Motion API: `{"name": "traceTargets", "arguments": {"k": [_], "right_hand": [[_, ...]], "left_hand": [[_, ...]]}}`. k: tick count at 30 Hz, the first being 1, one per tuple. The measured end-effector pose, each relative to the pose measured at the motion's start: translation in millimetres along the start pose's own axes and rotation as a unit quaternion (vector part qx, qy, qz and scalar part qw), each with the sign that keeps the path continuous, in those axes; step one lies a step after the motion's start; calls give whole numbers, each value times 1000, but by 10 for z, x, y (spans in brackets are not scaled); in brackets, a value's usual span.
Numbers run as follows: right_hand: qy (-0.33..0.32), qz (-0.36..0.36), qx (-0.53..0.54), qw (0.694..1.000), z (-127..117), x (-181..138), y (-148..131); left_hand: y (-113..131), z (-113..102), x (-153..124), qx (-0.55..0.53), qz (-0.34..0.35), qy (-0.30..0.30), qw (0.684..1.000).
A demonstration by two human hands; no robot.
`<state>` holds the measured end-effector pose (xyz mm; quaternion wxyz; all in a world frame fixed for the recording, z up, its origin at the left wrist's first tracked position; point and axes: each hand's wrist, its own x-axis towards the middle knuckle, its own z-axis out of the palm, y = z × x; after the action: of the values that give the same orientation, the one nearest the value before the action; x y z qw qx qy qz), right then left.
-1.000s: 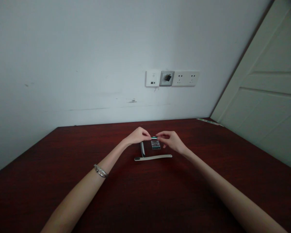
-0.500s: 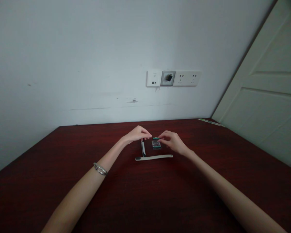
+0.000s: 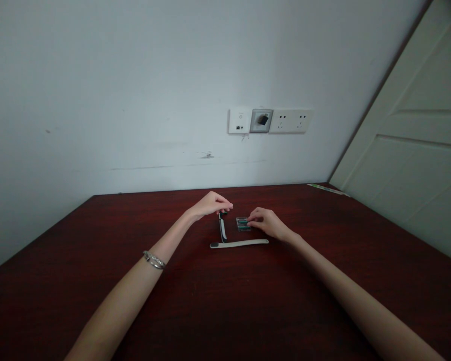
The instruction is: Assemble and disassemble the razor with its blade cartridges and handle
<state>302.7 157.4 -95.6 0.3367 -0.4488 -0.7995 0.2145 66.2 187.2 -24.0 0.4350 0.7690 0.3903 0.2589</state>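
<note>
My left hand point(image 3: 209, 204) hovers over the dark red table point(image 3: 225, 301) with its fingertips pinched together; whether they hold anything is too small to see. Just below its fingertips lies a black-and-white handle point(image 3: 222, 228), pointing away from me. My right hand point(image 3: 266, 222) rests low on the table. Its fingertips are closed on a small green piece at the right edge of a little clear case of green cartridges point(image 3: 242, 224). A long white handle point(image 3: 239, 243) lies crosswise in front of both.
A white wall stands right behind the table, with a row of sockets and a switch point(image 3: 270, 121). A pale door point(image 3: 417, 165) leans in at the right. A thin strip point(image 3: 325, 188) lies at the table's far right corner. A bracelet point(image 3: 154, 260) circles my left wrist.
Both hands pinched the small green piece above the case a second ago. My right hand has since lowered it onto the case, and my left hand has let go and drawn back to the left.
</note>
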Motion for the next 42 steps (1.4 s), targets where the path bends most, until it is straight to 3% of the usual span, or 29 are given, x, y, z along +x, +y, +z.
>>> {"name": "traceTargets", "arguments": {"k": [29, 42], "right_hand": [[13, 82, -50, 995, 86, 7, 15], [1, 105, -19, 994, 83, 25, -40]], "left_hand": [[-46, 17, 19, -2, 7, -16, 1000], [-44, 26, 27, -5, -4, -16, 1000]]}}
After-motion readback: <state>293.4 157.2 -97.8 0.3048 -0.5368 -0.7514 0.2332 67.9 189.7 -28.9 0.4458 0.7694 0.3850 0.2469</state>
